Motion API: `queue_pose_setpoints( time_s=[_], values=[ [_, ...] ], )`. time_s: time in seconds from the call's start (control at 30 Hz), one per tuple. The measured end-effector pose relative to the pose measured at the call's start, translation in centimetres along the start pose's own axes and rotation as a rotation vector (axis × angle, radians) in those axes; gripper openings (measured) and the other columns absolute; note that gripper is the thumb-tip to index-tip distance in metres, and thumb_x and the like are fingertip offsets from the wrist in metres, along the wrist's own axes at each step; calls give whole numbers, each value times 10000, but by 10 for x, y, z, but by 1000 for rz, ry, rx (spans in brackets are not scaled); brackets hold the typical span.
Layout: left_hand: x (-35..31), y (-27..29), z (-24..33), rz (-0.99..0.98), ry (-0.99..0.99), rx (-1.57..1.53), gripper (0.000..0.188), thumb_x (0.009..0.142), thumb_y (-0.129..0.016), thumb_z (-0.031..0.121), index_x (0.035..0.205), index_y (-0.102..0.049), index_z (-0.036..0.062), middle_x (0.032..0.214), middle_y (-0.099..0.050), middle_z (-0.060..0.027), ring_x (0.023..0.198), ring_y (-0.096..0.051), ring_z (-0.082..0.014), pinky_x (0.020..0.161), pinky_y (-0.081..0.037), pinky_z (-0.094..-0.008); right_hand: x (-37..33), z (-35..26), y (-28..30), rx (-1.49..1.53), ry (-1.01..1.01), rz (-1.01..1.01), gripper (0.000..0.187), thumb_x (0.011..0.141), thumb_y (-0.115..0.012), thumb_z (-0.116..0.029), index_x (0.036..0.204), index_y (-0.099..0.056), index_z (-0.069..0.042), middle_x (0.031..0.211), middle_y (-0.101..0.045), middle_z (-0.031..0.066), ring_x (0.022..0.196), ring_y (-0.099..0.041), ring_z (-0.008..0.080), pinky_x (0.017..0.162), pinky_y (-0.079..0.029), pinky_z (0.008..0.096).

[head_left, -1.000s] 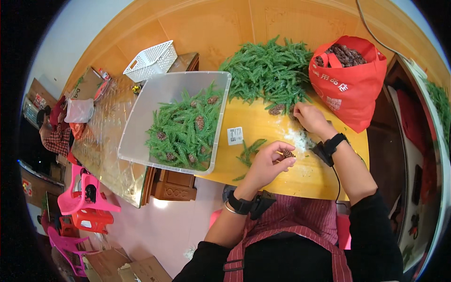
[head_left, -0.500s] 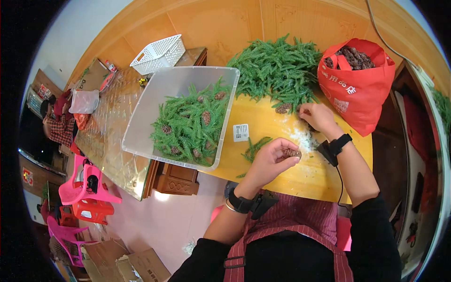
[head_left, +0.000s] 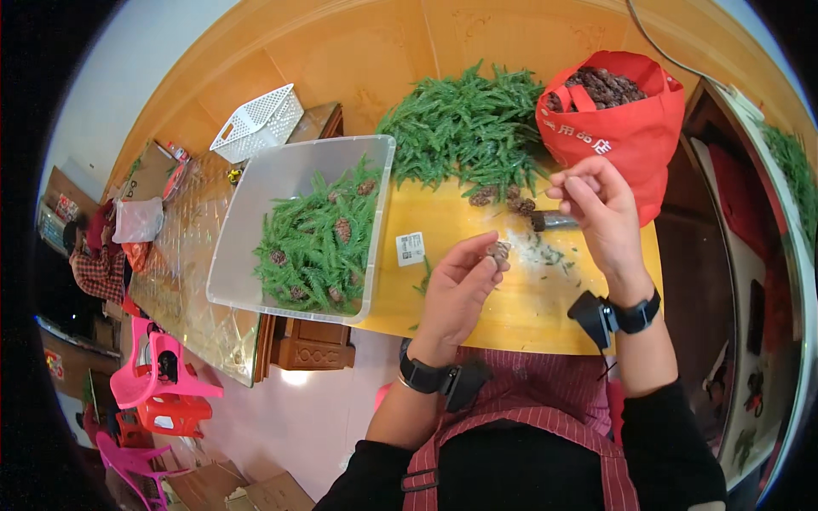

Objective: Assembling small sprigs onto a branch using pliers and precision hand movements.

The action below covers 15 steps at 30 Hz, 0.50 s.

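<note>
A brown pine cone (head_left: 499, 252) is pinched between the thumb and fingers of my left hand (head_left: 458, 288), its base turned up. Higher and to the right, my right hand (head_left: 601, 204) is raised over the yellow tabletop (head_left: 511, 317), thumb and fingertips pressed together. What they pinch is too small to make out. Below these fingers lies a dark cylindrical object (head_left: 555, 221), partly hidden by the right hand. More pine cones (head_left: 483, 196) rest beside it, at the edge of a heap of green artificial pine sprigs (head_left: 464, 119).
A clear plastic bin (head_left: 220, 285) of sprigs with pine cones stands on the left. A red bag (head_left: 626, 140) full of pine cones stands back right. Green bits and white powder (head_left: 545, 255) litter the tabletop. Behind the bin sits a white basket (head_left: 258, 123); another person (head_left: 95, 264) is far left.
My right hand has come up from beside the pine cones, uncovering the dark cylinder. My left hand still holds its pine cone, now turned and slightly higher. The view has shifted to the right.
</note>
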<state>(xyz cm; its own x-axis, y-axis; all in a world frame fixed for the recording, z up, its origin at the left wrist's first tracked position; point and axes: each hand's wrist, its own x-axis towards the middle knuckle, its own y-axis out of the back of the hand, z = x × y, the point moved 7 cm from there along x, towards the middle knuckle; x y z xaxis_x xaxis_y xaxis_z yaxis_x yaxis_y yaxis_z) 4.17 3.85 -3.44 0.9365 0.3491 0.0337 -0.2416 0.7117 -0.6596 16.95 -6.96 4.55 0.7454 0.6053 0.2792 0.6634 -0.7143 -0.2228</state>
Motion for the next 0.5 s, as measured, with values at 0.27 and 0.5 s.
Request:
queue_pose_setpoints(
  time_s=[0.27, 0.5],
  values=[
    [6, -30, 3, -62, -88, -74, 305, 761, -566, -93, 1026, -450, 4, 991, -557, -102, 873, -611, -229, 705, -518, -276, -57, 3, 0, 300, -36, 66, 71, 846, -503, -16, 873, -456, -63, 875, -573, 75, 814, -589, 149, 641, -466, 215],
    [2, -39, 2, -60, -192, 78, 342, 715, -584, -101, 1008, -452, 19, 934, -559, -97, 802, -620, -255, 654, -544, -298, -67, 16, -4, 235, 6, 33, 99, 837, -552, -60, 879, -463, -79, 891, -591, 84, 770, -566, 135, 661, -446, 228]
  ],
)
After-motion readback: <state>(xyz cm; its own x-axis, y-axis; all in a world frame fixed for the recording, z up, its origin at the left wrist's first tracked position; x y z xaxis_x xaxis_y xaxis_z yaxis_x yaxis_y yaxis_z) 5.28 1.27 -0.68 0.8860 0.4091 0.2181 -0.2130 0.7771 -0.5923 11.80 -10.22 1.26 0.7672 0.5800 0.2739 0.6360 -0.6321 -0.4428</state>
